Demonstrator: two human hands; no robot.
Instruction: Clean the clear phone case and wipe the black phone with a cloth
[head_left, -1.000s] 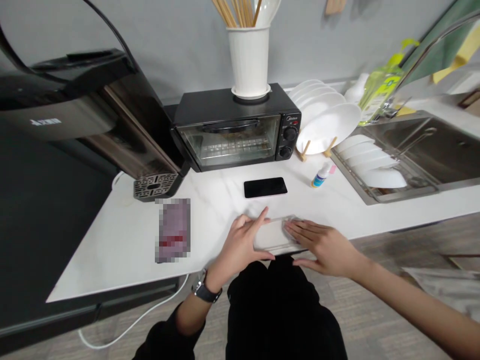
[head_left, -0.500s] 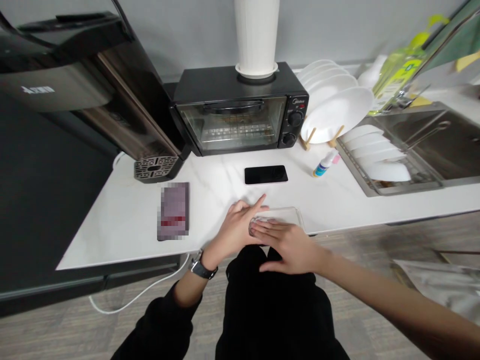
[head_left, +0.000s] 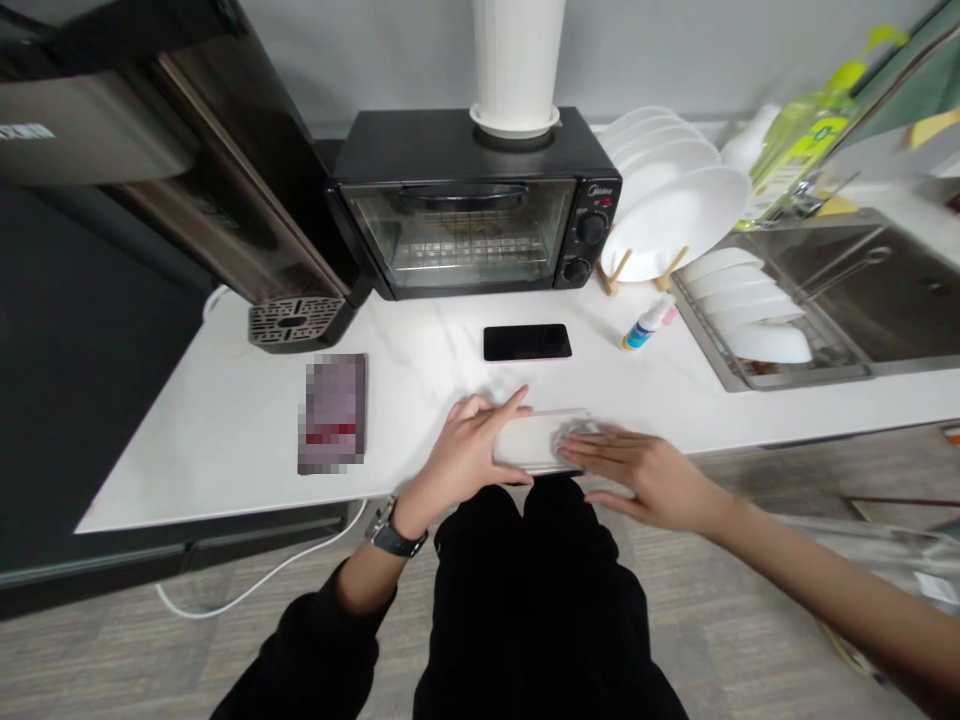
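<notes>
Clear case [head_left: 525,441], shallow and rectangular, lies along the near edge of the white countertop [head_left: 420,350], just below the centre of the frame. Left hand [head_left: 466,452] at its left end: thumb and index finger spread wide, thumb at the lower edge, index along the upper, case held in the fork between them. Crumpled wad [head_left: 574,433], greyish, material unclear, on the right end of the case. Right hand [head_left: 646,474] reaches in from the right, fingers extended and close together, tips laid over the wad, thumb standing apart below; slight blur here. Watch [head_left: 397,530] on the left wrist, lower centre-left. Black phone [head_left: 527,342] flat above the case, near it, not touching. Spray bottle [head_left: 642,328] right of the phone, tilted in view. Purple packet [head_left: 334,410], pixelated, left of the hands and well apart. Toaster oven [head_left: 420,145] at upper centre, white container [head_left: 519,60] on its top. White plates [head_left: 667,230] stand in a rack right of the oven; bowls [head_left: 765,340] in the sink [head_left: 892,300], right side. Dark dispenser [head_left: 247,190] fills the upper left.
</notes>
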